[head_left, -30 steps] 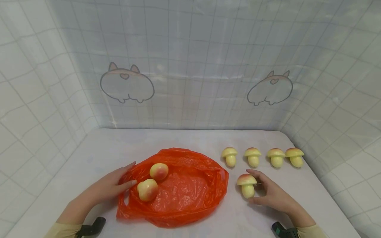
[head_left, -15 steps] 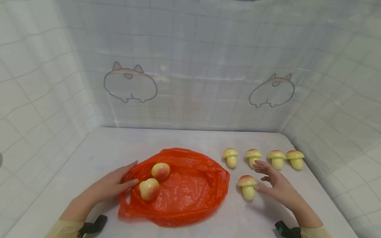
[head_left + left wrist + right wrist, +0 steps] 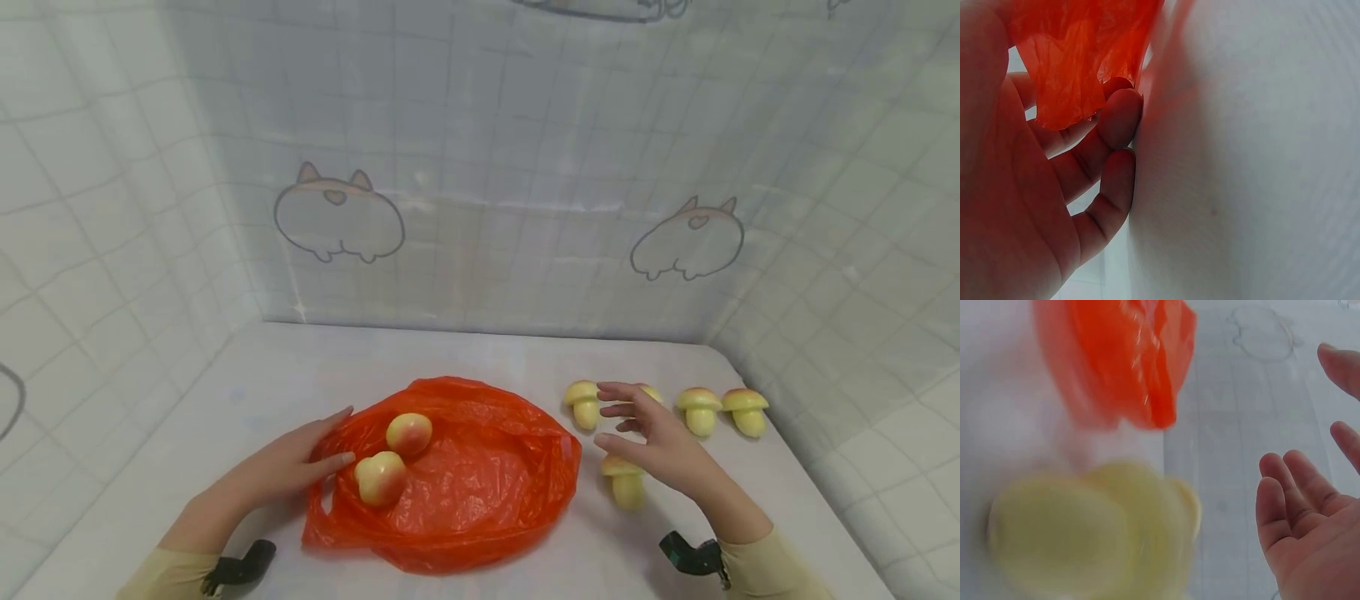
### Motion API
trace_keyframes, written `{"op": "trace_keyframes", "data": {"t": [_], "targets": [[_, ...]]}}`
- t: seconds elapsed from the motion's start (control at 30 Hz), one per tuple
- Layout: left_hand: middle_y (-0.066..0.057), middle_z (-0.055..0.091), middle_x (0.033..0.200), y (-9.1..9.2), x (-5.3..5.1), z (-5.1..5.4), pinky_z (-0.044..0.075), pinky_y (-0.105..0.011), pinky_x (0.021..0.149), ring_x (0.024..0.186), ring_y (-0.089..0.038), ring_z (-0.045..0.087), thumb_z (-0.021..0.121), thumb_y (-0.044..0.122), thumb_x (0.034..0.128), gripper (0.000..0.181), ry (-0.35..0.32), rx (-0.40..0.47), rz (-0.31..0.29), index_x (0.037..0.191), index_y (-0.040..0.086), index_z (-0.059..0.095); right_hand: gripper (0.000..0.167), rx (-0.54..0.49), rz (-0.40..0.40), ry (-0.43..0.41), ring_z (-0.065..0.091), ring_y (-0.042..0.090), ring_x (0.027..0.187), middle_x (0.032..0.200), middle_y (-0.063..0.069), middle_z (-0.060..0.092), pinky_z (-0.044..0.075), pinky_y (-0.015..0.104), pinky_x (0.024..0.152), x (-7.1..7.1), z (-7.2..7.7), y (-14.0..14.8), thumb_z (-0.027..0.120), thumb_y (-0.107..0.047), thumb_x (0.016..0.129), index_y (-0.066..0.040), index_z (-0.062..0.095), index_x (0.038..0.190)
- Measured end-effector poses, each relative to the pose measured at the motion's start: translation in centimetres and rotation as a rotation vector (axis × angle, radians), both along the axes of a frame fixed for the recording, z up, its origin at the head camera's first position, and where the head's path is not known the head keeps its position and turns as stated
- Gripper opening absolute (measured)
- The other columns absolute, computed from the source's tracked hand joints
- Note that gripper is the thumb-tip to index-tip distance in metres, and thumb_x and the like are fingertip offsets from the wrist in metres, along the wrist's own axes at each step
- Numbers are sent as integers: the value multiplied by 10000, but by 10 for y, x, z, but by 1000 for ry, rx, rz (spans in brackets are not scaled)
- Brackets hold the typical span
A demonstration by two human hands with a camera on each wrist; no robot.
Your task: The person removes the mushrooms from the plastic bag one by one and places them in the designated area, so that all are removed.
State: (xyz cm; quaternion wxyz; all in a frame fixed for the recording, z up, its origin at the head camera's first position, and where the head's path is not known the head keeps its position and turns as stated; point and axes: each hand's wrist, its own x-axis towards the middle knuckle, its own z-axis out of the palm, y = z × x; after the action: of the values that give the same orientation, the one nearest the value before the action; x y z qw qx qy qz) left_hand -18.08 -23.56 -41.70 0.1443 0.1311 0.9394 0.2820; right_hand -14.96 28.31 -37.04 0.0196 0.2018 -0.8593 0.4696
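Note:
A red plastic bag (image 3: 480, 492) lies spread with its mouth facing up. Two yellow-and-red rounded pieces (image 3: 409, 434) lie in it at the left; the lower has a knob like a mushroom stem. My left hand (image 3: 303, 458) rests at the bag's left edge, thumb over the rim, other fingers outside it; in the left wrist view the bag (image 3: 1066, 75) hangs between loosely bent fingers. My right hand (image 3: 660, 437) hovers over a toy mushroom (image 3: 627, 487), fingers apart and holding nothing. The right wrist view shows that mushroom blurred (image 3: 1066, 537), apart from the hand.
A row of toy mushrooms stretches behind the right hand: one at its left end (image 3: 583, 407), one partly covered by the fingers, and two at the right (image 3: 700, 411). White tiled-pattern sheeting (image 3: 465, 275) encloses the white table (image 3: 300, 358) at back and sides.
My right hand has let go of the front mushroom, lifted, and moved left over it. That mushroom stays on the table. The left hand keeps its place on the bag; the view tilts slightly up.

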Motion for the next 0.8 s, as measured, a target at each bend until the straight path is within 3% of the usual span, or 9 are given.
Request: {"op": "trace_keyframes", "data": {"t": [0.33,0.63,0.8], "targets": [[-133,468,1471,-1,0,-3,398,-642,1008,1343,-407,405,629,632,866,884,7,2,0,1549,150,342,596,-22,83,-46,591,249,1162,1330,-28,551,519,436,941,-5,9,-47,776,-323,872,-286,489,1393],[-129,476,1465,-1,-1,-6,405,-635,1005,1341,-402,412,645,615,864,880,9,15,-1,1544,139,350,597,-18,124,-135,586,219,1166,1349,-71,536,517,414,941,-2,11,-90,779,-367,863,-334,493,1386],[-139,481,1457,-2,-2,-6,407,-638,1001,1332,-409,419,640,614,869,878,19,16,-9,1540,126,354,635,-6,175,-129,584,181,1165,1378,-96,520,507,397,954,-2,10,-111,766,-398,868,-270,478,1419]]}}
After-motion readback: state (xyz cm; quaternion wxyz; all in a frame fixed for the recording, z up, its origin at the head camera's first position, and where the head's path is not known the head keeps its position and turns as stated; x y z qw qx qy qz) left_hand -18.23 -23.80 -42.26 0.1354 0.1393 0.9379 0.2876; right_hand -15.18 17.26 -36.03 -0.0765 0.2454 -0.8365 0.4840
